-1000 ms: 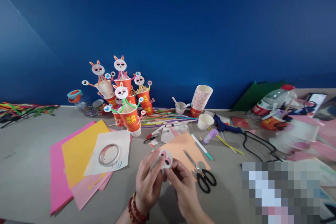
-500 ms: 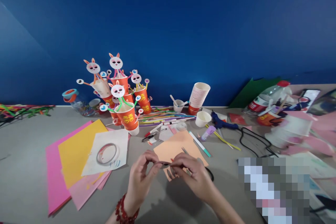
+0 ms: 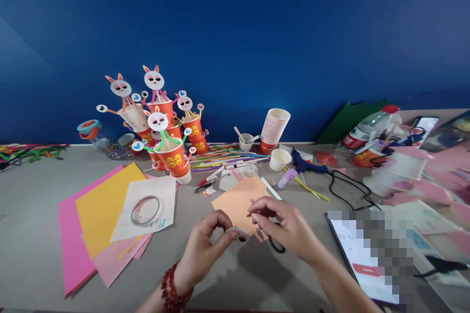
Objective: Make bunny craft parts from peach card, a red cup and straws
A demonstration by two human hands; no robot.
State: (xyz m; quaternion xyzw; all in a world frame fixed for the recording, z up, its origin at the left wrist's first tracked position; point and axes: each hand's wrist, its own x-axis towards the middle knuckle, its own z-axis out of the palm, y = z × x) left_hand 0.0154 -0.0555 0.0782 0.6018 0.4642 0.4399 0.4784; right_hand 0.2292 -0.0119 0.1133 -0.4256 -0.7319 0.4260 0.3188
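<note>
My left hand (image 3: 207,242), with a red bead bracelet (image 3: 172,287) at the wrist, pinches a small white paper disc (image 3: 238,233) with a black mark on it. The disc is tilted, so most of its face is hard to see. To its right, my right hand (image 3: 288,225) holds a small orange-red piece (image 3: 249,214) between thumb and fingertips; its exact shape is too small to tell. Under the hands lies a peach paper sheet (image 3: 235,200). Scissors with a black handle (image 3: 276,245) rest partly hidden beneath my right hand.
Orange cups with rabbit faces (image 3: 172,159) stand back left. A tape roll (image 3: 146,209) lies on coloured paper (image 3: 79,254). Behind are stacked paper cups (image 3: 276,127), pens (image 3: 213,173), a glue stick (image 3: 286,178) and a blue glue gun (image 3: 310,164). A tablet (image 3: 367,269) lies right.
My hands have moved apart: the right has gone up and to the right with the orange-red piece, while the left keeps the disc. The view has shifted slightly.
</note>
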